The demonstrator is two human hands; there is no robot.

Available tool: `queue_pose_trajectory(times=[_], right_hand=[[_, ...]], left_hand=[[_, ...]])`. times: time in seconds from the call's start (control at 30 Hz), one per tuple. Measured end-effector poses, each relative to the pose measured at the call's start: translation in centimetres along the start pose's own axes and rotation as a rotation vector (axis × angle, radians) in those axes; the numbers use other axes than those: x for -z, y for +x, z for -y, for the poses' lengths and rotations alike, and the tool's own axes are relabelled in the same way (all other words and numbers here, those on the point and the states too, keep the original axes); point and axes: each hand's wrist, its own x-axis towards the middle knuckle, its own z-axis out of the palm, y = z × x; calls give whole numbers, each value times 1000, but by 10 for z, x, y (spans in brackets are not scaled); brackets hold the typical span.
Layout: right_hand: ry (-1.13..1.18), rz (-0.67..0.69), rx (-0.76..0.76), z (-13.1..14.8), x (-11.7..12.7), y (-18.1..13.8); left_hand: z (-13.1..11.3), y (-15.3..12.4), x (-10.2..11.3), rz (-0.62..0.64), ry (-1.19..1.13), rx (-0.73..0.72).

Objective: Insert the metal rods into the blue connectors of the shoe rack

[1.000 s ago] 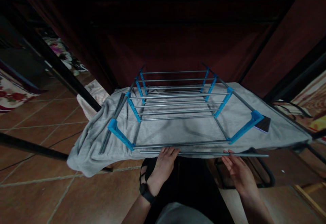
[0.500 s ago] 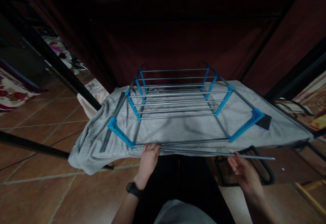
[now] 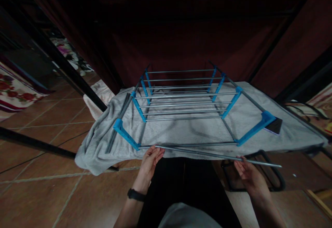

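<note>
A rack of grey metal rods and blue plastic brackets [image 3: 186, 110] lies on a grey towel [image 3: 103, 141] spread over a low surface. I hold a loose grey rod [image 3: 207, 154] across the rack's near edge. My left hand [image 3: 150, 160] pinches its left end close to the near left blue bracket [image 3: 126, 136]. My right hand [image 3: 249, 174] grips the rod near its right end, which hangs a little lower. A black watch sits on my left wrist.
A dark phone [image 3: 273, 127] lies on the towel by the right blue bracket. Two spare rods [image 3: 118, 120] lie along the towel's left side. Brown floor tiles spread left; black frame bars [image 3: 64, 69] cross there. A black loop frame [image 3: 275, 176] sits under my right hand.
My left hand slid left along the rod to its left end. The rod tilted, its left end now up at the rack's front bar and its right end lower.
</note>
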Motion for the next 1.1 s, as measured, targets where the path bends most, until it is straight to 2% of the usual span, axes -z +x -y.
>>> queue_pose_trajectory(times=[0.3,0.47,0.63,0.73,0.87,1.0,1.1], right_hand=[[-62,29,15,-8,5,8],[-13,-14,16,-3,5,8],[66,-1,105,9,-8,-7],[91,17,176,13,-16,-14],[102,-4,251,14,-20,-17],[83,-48,275,15,-19,-17],[72,-57,280,16,-18,-17]], left_hand=[[-3,-4,-10,-26,-81,18],[-15,-4,-7,-104,-105,15],[-24,6,13,-253,-115,53],[-20,17,31,-311,-80,147],[-13,26,51,-362,-36,184],[-13,27,55,-376,43,153],[-13,26,51,-376,14,138]])
